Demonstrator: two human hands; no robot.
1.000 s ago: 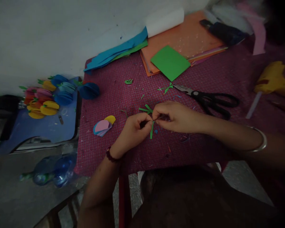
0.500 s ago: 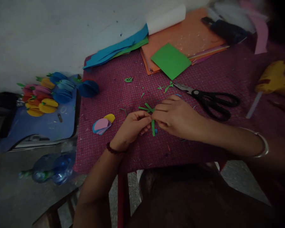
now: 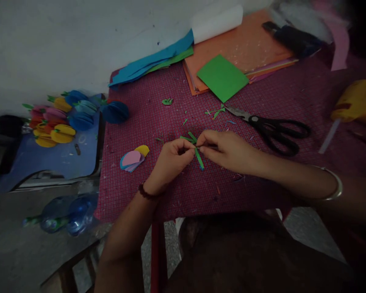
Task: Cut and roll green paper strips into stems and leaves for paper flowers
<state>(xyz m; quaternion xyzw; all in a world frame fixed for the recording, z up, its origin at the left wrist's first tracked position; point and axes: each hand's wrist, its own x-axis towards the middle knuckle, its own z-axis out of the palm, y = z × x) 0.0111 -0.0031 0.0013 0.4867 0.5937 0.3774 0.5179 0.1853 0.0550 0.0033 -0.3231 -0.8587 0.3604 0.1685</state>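
Over the cloth-covered table, both hands meet at several narrow green paper strips [image 3: 199,158]. My left hand [image 3: 173,160] has thumb and forefinger pinched at the strips' crossing. From the other side, my right hand [image 3: 228,150] pinches at the same spot, its fingertips almost touching the left ones. Fingertips partly hide where the strips cross. Right of the hands lie black-handled scissors [image 3: 271,128], blades slightly apart. Small green scraps [image 3: 215,111] lie by the scissors' tip. A little stack of pink, blue and yellow paper ovals [image 3: 132,158] rests left of my left hand.
A green paper square [image 3: 222,78] lies on orange sheets [image 3: 256,44] at the back. Blue paper strips [image 3: 152,59] sit against the wall. A yellow glue gun [image 3: 354,101] is at right. Folded paper fruits [image 3: 57,122] cover a blue surface at left; plastic bottles [image 3: 79,213] are below.
The lower green strip has tilted, its end swinging right and up. My right hand's fingers have opened out slightly from a tighter curl, and its fingertips show more clearly. The view has shifted slightly.
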